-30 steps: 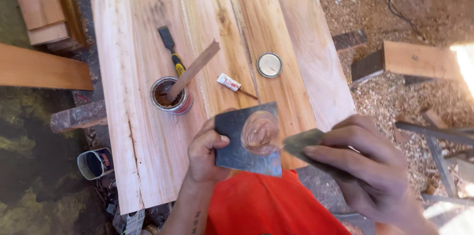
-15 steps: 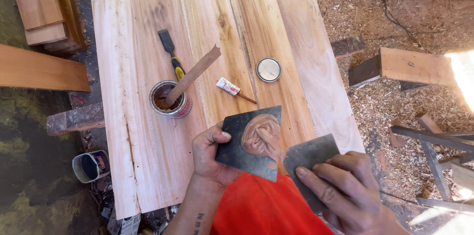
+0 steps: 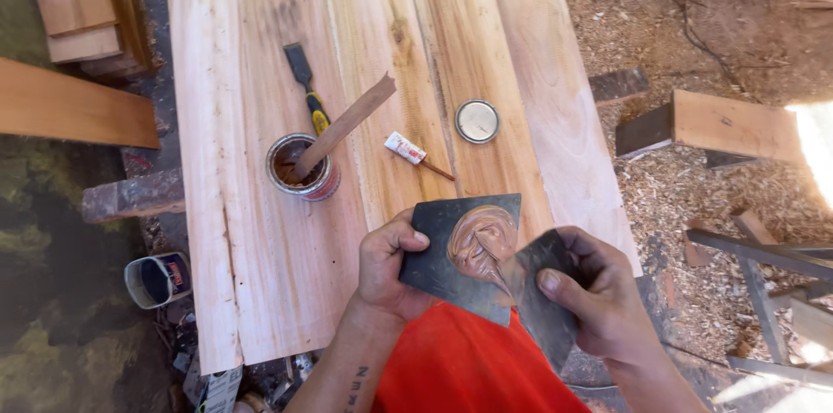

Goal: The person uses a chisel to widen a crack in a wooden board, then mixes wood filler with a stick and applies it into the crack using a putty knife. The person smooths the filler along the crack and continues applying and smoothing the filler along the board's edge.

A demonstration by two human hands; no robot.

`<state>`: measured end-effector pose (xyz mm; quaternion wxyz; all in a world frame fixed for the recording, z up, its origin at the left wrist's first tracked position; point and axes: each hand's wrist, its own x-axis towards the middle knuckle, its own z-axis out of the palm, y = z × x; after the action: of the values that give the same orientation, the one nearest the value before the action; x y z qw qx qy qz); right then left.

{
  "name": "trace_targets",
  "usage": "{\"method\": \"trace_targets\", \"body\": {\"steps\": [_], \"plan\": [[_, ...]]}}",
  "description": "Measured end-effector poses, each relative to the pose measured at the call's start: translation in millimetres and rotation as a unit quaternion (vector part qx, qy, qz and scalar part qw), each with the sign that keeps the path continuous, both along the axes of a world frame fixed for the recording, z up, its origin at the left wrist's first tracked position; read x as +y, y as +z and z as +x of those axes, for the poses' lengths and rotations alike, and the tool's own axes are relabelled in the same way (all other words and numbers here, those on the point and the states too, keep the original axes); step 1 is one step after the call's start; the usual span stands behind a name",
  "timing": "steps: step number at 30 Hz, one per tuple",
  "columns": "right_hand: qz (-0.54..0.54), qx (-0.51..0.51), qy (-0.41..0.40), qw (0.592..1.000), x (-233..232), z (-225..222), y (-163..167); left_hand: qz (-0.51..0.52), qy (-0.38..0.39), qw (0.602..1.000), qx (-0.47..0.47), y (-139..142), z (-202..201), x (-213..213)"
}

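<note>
On the pale wooden planks (image 3: pixel 260 231) stands an open tin can (image 3: pixel 302 167) holding brown paste, with a flat wooden stick (image 3: pixel 345 124) leaning out of it. Its round lid (image 3: pixel 477 121) lies well apart to the right; a chisel (image 3: pixel 305 88) lies just behind the can, a small tube (image 3: pixel 406 148) between can and lid. Lower down, the left hand (image 3: pixel 389 270) is closed on a dark metal plate (image 3: pixel 451 261) carrying a lump of brown filler (image 3: pixel 482 241). The right hand (image 3: pixel 599 296) grips a dark scraper blade (image 3: pixel 540 287), its edge touching the filler. A grey cup (image 3: pixel 158 279) sits off the planks at left.
</note>
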<state>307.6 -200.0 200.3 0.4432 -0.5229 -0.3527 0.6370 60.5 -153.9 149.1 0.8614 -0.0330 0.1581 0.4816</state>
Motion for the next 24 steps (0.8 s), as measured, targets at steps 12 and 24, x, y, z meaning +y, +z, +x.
{"method": "trace_targets", "body": {"steps": [12, 24], "plan": [[0.054, -0.186, -0.081, 0.978, -6, 4, 3, 0.025, 0.051, 0.995, 0.084, -6, 1, 8], [-0.059, -0.11, -0.013, 0.992, -20, -30, 28, 0.107, 0.08, 0.954, 0.269, -3, 10, 5]]}}
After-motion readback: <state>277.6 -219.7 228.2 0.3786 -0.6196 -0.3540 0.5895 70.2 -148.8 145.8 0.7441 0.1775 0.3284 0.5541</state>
